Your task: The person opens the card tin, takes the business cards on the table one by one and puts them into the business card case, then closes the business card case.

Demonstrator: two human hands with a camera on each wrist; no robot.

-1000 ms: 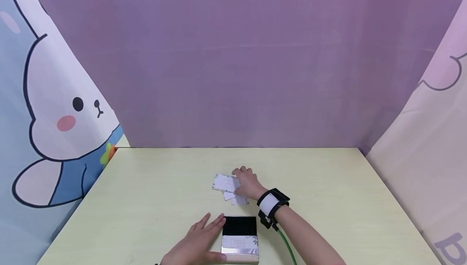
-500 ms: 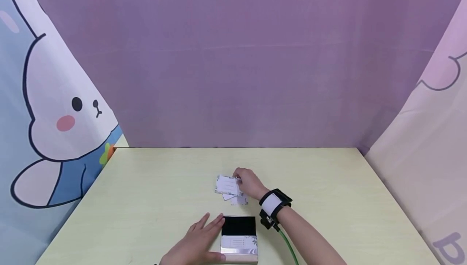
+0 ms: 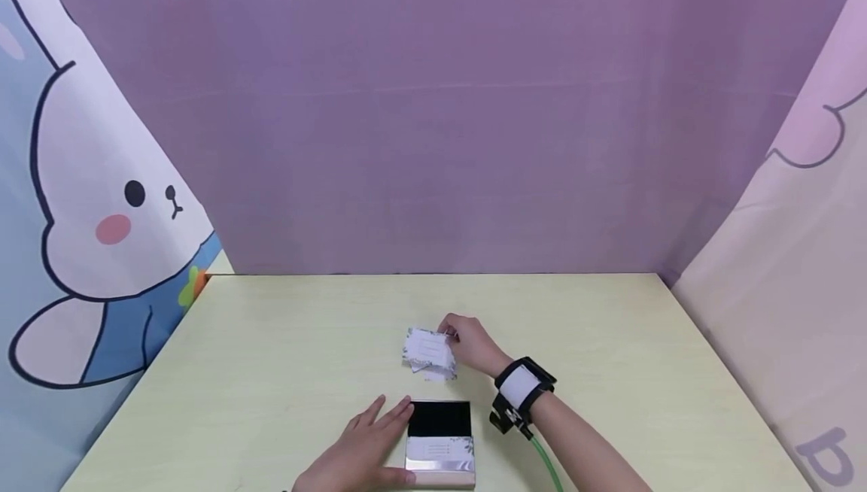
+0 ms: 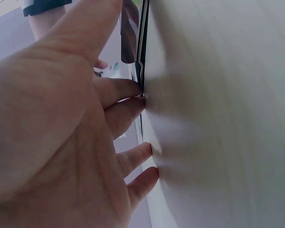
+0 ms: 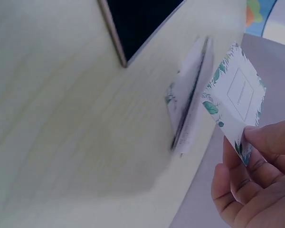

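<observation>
Card [image 3: 429, 344] pinched at one edge by the right hand [image 3: 472, 343], lifted just above the loose pile of cards [image 3: 428, 366]; pile lies just beyond the open card case [image 3: 439, 443] on the table [image 3: 271, 372]; left hand [image 3: 362, 453] flat, fingers straight, touching the case's left side; the card looks thin, light and flexible, likely to bend; best held by an edge between thumb and fingertip [image 5: 268, 137].
</observation>
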